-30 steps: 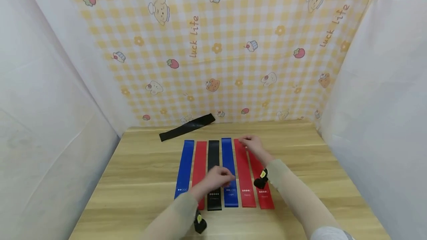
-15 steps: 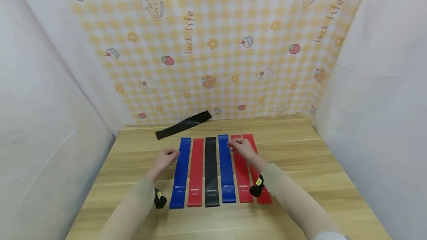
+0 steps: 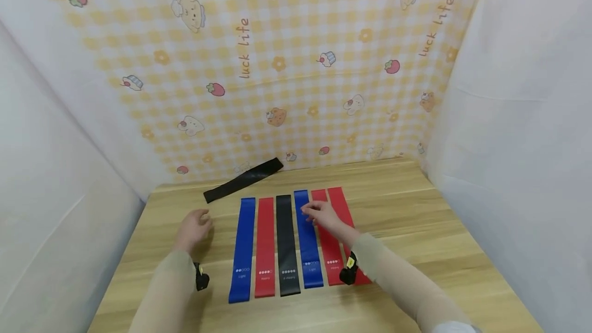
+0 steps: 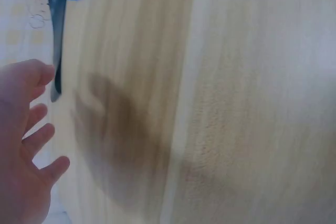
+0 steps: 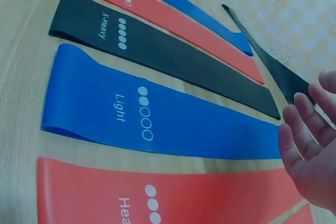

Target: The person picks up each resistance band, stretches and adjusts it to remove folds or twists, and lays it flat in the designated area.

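A row of flat resistance bands lies lengthwise on the wooden table. From left it runs blue band (image 3: pixel 242 245), red band (image 3: pixel 265 240), black X-Heavy band (image 3: pixel 287 240), second blue band (image 3: pixel 308 256), then two red bands, the rightmost red band (image 3: pixel 341 203) partly under the right arm. My left hand (image 3: pixel 193 230) hovers left of the row, fingers loosely bent and holding nothing; its shadow falls on the wood in the left wrist view. Over the far part of the second blue band is my right hand (image 3: pixel 324 216), fingers relaxed, palm empty in the right wrist view.
Behind the row, a separate black band (image 3: pixel 242 180) lies slanted, its right end up against the checked backdrop (image 3: pixel 296 91). White cloth walls (image 3: pixel 504 132) flank the wooden table (image 3: pixel 393 209) on both sides.
My left hand has swung left, from over the black and blue bands to beside the row. The right hand has drifted left from the red band's far end to the blue band. The head view shifts slightly.
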Demonstrator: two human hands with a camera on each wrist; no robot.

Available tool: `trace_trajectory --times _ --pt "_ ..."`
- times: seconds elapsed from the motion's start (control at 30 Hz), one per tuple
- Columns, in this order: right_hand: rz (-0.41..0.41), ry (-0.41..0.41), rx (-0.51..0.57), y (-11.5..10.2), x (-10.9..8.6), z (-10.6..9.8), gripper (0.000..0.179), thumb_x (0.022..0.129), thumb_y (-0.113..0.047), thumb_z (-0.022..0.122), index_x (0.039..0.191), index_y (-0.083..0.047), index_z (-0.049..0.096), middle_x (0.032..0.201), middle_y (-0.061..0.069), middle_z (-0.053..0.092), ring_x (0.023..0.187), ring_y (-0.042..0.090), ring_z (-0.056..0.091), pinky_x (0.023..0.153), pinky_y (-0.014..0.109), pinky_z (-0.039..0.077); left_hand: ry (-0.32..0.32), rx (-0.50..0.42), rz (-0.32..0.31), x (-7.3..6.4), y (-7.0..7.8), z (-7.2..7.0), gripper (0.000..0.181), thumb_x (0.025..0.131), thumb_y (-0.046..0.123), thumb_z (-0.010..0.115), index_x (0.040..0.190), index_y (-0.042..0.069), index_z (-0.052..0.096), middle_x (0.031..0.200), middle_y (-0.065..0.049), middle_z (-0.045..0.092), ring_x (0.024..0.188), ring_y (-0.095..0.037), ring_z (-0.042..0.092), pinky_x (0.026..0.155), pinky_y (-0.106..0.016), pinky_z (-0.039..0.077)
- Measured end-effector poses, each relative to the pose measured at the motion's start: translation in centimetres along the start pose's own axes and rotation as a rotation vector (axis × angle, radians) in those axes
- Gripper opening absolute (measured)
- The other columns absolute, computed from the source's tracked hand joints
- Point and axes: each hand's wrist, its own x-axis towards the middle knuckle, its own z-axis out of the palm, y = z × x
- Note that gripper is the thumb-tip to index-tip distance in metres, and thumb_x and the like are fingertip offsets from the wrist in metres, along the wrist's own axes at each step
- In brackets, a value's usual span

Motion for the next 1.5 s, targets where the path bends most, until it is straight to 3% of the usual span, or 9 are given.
trace_trajectory --times 0.2,0.43,0.6,0.73,0.9,1.0,1.17,1.5 --pt "-0.040 -0.064 -0.048 0.5 0.2 1.2 0.030 0.094 -0.025 0.065 0.113 -0.002 0.068 0.101 0.005 0.068 0.088 0.023 0.066 0.074 0.037 0.054 -0.098 0.105 -0.035 0.6 -1.2 1.0 0.059 0.099 0.025 0.049 0.146 -0.006 0.031 0.150 -0.036 0.017 0.134 -0.056 0.020 0.106 -0.065 0.019" --pt "-0.116 -0.094 -0.167 1.1 0.3 2.6 0.022 0.091 -0.014 0.068 0.111 -0.004 0.069 0.099 0.003 0.067 0.080 0.019 0.060 0.066 0.033 0.051 -0.162 0.112 -0.039 2.2 -1.2 1.7 0.062 0.100 0.031 0.047 0.146 -0.008 0.031 0.151 -0.037 0.011 0.135 -0.057 0.014 0.106 -0.067 0.018" --pt "-0.145 -0.088 -0.259 1.4 0.3 3.0 0.022 0.087 -0.013 0.072 0.108 -0.005 0.070 0.099 0.003 0.066 0.080 0.015 0.058 0.067 0.030 0.050 -0.158 0.158 -0.034 2.6 -1.2 1.9 0.063 0.100 0.032 0.047 0.145 -0.009 0.032 0.150 -0.038 0.012 0.133 -0.059 0.015 0.105 -0.068 0.018" --pt "-0.174 -0.003 -0.395 2.0 0.4 1.7 0.028 0.085 -0.013 0.074 0.110 -0.005 0.069 0.106 0.009 0.063 0.088 0.020 0.057 0.073 0.035 0.051 -0.160 0.202 -0.037 2.6 -1.3 1.9 0.063 0.099 0.033 0.047 0.144 -0.010 0.033 0.149 -0.038 0.016 0.132 -0.060 0.018 0.103 -0.069 0.020" --pt "-0.178 0.075 -0.514 2.9 0.9 -1.1 0.049 0.081 -0.018 0.079 0.126 -0.006 0.062 0.132 0.016 0.053 0.119 0.033 0.051 0.094 0.047 0.047 -0.148 0.226 -0.043 2.7 -0.9 1.8 0.063 0.099 0.034 0.048 0.144 -0.008 0.035 0.147 -0.037 0.023 0.131 -0.059 0.021 0.101 -0.070 0.023" --pt "-0.179 0.045 -0.587 3.4 1.1 -2.3 0.059 0.080 -0.021 0.080 0.133 -0.007 0.057 0.143 0.017 0.045 0.132 0.036 0.041 0.101 0.050 0.041 -0.150 0.229 -0.043 2.8 -0.8 1.6 0.063 0.099 0.034 0.048 0.144 -0.008 0.035 0.147 -0.037 0.023 0.130 -0.059 0.021 0.101 -0.070 0.023" --pt "-0.173 -0.026 -0.655 4.1 0.9 -3.2 0.061 0.080 -0.023 0.079 0.134 -0.008 0.057 0.149 0.016 0.039 0.138 0.038 0.032 0.104 0.052 0.037 -0.167 0.219 -0.041 3.2 -0.6 1.5 0.064 0.099 0.034 0.048 0.145 -0.007 0.033 0.148 -0.037 0.018 0.131 -0.059 0.017 0.101 -0.071 0.022" --pt "-0.130 -0.049 -0.618 4.2 0.8 -3.3 0.062 0.080 -0.024 0.080 0.136 -0.013 0.057 0.153 0.011 0.035 0.141 0.036 0.026 0.103 0.052 0.038 -0.223 0.236 -0.094 4.0 -0.4 1.2 0.070 0.099 0.042 0.044 0.148 -0.005 0.025 0.153 -0.033 0.005 0.130 -0.061 0.011 0.093 -0.076 0.024"
